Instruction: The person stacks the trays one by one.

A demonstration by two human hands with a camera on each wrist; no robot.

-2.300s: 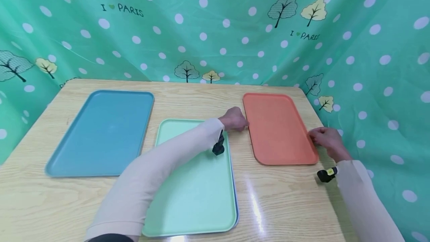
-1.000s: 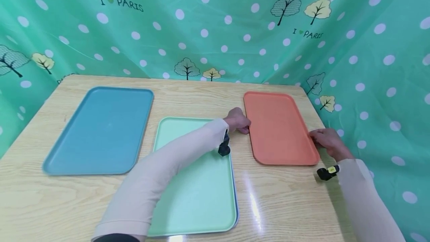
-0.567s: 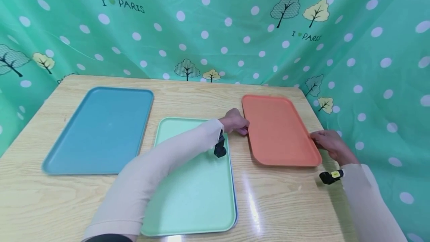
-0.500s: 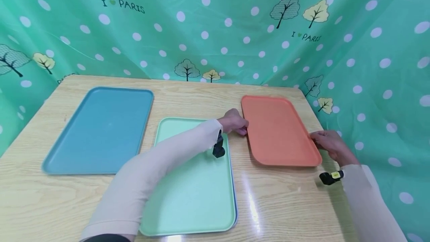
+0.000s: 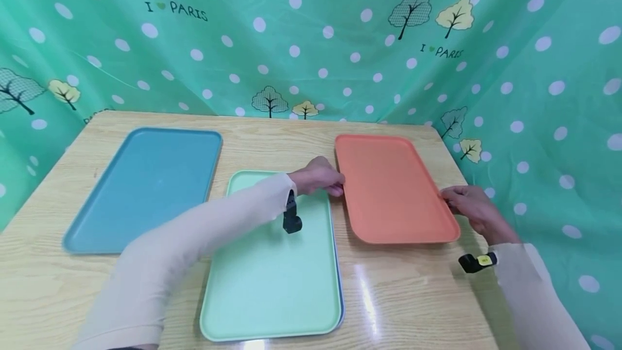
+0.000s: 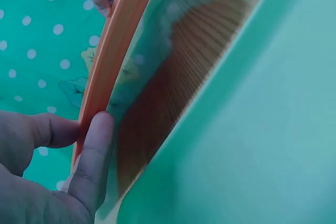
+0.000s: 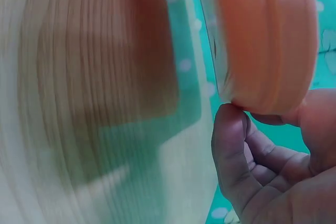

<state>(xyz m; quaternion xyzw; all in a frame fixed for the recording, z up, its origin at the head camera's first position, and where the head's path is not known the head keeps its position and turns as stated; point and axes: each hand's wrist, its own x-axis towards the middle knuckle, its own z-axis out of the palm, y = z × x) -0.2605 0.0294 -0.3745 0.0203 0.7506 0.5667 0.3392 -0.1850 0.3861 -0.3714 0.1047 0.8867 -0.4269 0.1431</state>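
Note:
An orange-red tray [image 5: 396,193] hangs a little above the table, its shadow showing beneath it in the right wrist view. My left hand [image 5: 320,175] pinches its left long edge between thumb and fingers, seen close up where the tray rim [image 6: 107,61] passes between them. On the opposite edge my right hand [image 5: 468,204] pinches the rim, thumb and fingers meeting at the tray's side [image 7: 268,45]. Beneath my left forearm lies a mint-green tray [image 5: 272,290], with a blue edge [image 5: 342,307] peeking out under it.
A blue tray [image 5: 150,188] lies at the left of the wooden table [image 5: 403,296], partly covered by my left sleeve. A green dotted curtain [image 5: 301,31] hangs behind the table and along its right side.
The orange-red tray has risen off the table and shifted left, carried by both hands. My left hand has moved left over the mint-green tray's edge. The other trays have stayed put.

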